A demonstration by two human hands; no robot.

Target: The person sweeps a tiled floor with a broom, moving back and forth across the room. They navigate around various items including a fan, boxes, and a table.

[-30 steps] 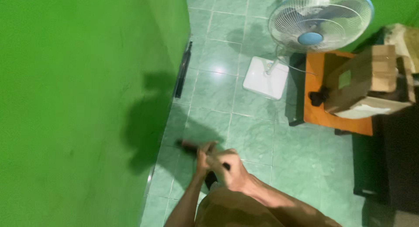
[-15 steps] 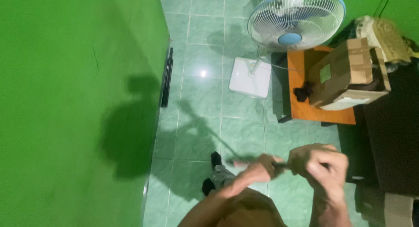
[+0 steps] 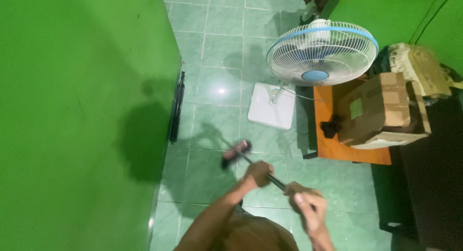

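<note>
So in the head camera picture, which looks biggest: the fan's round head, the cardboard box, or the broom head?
1. Fan head
2. Cardboard box, nearly alike, so unsure
3. Broom head, clearly smallest and blurred

Glossy glazed floor tiles (image 3: 219, 53); matt painted wall (image 3: 72, 111); smooth white plastic fan grille (image 3: 322, 53); dull brown cardboard box (image 3: 378, 108); smooth orange wooden tabletop (image 3: 337, 147).

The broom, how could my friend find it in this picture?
Start at the big white fan, then look down the green tiled floor toward the person's arms. Both hands, left hand and right hand, grip a thin dark stick; the broom is its pinkish brush end.
</note>
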